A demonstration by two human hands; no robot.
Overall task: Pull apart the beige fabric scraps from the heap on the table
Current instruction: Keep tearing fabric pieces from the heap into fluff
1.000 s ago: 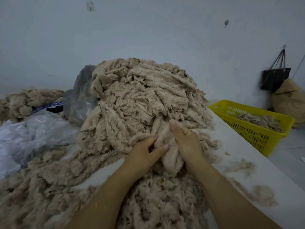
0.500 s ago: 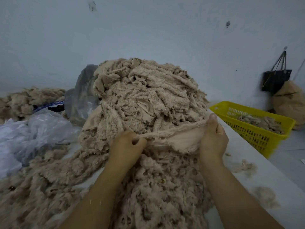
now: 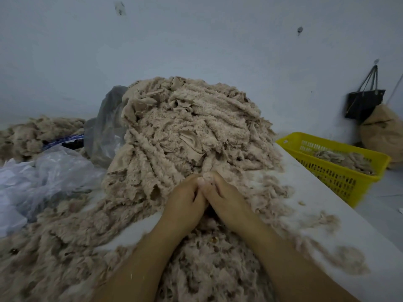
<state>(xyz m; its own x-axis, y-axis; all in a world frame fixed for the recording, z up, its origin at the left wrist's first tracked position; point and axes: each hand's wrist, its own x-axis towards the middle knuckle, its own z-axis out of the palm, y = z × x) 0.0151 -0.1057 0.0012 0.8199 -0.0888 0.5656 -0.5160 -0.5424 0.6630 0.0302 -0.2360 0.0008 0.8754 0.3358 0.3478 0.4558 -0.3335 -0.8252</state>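
Hands touching at the near foot of the heap (image 3: 189,131): left hand (image 3: 185,199) and right hand (image 3: 224,199) both pinch one beige scrap (image 3: 206,175) in curled fingers, dead ahead, equally near, on the counter (image 3: 327,214).

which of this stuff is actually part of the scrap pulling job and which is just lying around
In the job: heap of beige scraps; left hand and right hand, both pinching at its near edge; loose fluff on the table.

Lying about: clear plastic bag; grey plastic bag; black bag on the wall; tan sack; yellow basket holding a few scraps, use unclear.
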